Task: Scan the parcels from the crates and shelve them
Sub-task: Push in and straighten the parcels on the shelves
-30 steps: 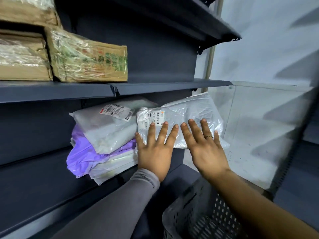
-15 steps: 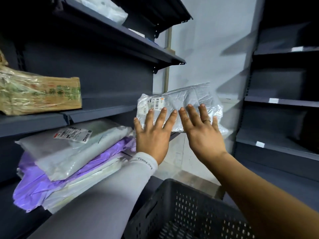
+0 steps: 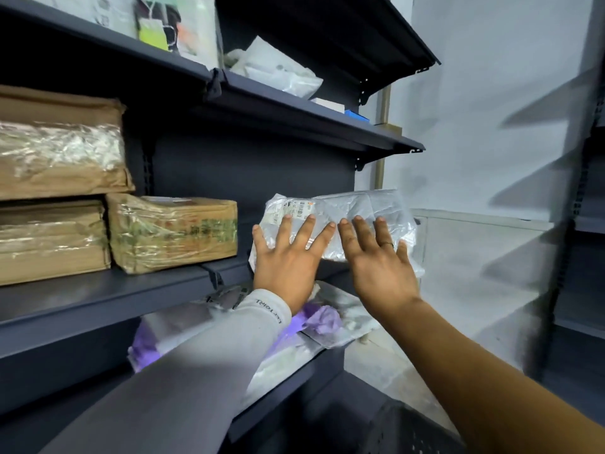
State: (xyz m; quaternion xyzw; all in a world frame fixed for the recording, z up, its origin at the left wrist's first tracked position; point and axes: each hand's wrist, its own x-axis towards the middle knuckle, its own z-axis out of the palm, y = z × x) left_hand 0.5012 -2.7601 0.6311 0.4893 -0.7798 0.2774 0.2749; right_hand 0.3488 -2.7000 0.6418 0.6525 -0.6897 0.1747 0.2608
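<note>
- two hands carry one clear-wrapped parcel (image 3: pixel 347 221) between them: the left hand (image 3: pixel 288 257) and the right hand (image 3: pixel 376 260) both have fingers straight and spread, pressed flat on its near face, neither grip clenched round it.
- the parcel sits at the right end of the middle shelf (image 3: pixel 98 299), at 12 o'clock from the hands; whether its bottom edge already rests on the board i cannot tell.
- risk: flat palms give no real hold on slick plastic, so if either hand eases off early the parcel could slide down onto the heap below or off the open shelf end at 3 o'clock.
- risk: its right part seems to overhang the shelf end; left there, it may tip out.
- at 9 o'clock a taped brown box (image 3: pixel 173 234) stands near the parcel, with larger wrapped brown bundles (image 3: pixel 55 188) beyond, limiting room to push leftward.
- at 6 o'clock, the lower shelf holds purple and white bags (image 3: pixel 320 319); a dark crate (image 3: pixel 409 430) sits lower right.
- the upper shelf carries white bags (image 3: pixel 275 70).
</note>
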